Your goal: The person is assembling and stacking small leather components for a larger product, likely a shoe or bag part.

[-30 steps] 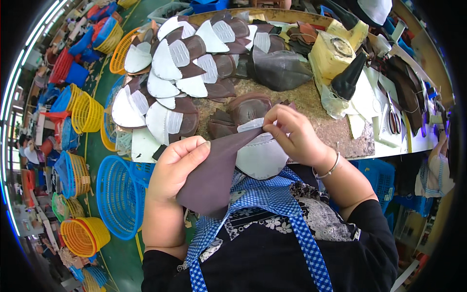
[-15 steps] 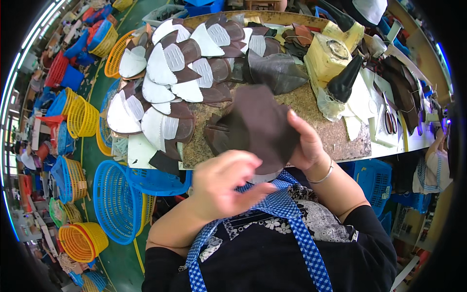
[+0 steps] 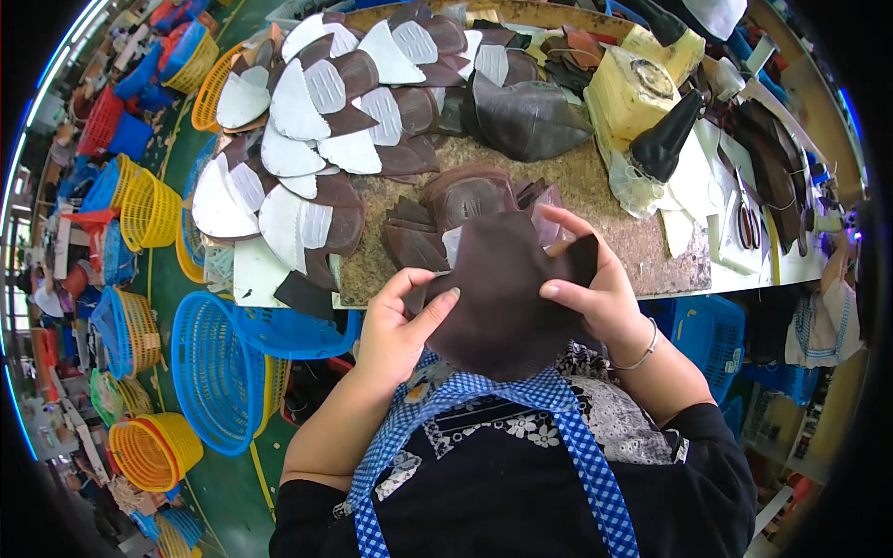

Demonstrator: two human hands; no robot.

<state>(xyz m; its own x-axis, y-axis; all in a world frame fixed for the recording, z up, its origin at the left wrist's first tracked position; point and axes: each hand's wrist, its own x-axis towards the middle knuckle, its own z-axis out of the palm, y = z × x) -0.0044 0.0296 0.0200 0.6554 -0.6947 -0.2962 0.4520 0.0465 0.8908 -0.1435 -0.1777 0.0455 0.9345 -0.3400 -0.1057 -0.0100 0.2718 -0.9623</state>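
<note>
A dark brown leather piece (image 3: pixel 502 298) is held up between my two hands, over the near edge of the table. My left hand (image 3: pixel 402 316) pinches its left edge, thumb on top. On the other side my right hand (image 3: pixel 595 288) grips the right edge between thumb and fingers, and a dark flap shows inside that grasp. Just beyond lies a stack of brown leather pieces (image 3: pixel 470 195), partly covered by the held one. To the left, overlapping brown pieces with white backing parts (image 3: pixel 298 153) spread across the table. A larger dark leather piece (image 3: pixel 530 116) rests farther back.
On the right are a yellowish block (image 3: pixel 633 88), a black shoe last (image 3: pixel 665 139) and scissors (image 3: pixel 747 219). Blue baskets (image 3: pixel 219 372) stand at the table's left, another blue basket (image 3: pixel 709 339) below its right edge. Yellow baskets (image 3: pixel 153 451) line the green floor.
My left hand, free and blurred before, has taken hold of the leather's left edge. The piece has come down toward me, uncovering the stack behind it.
</note>
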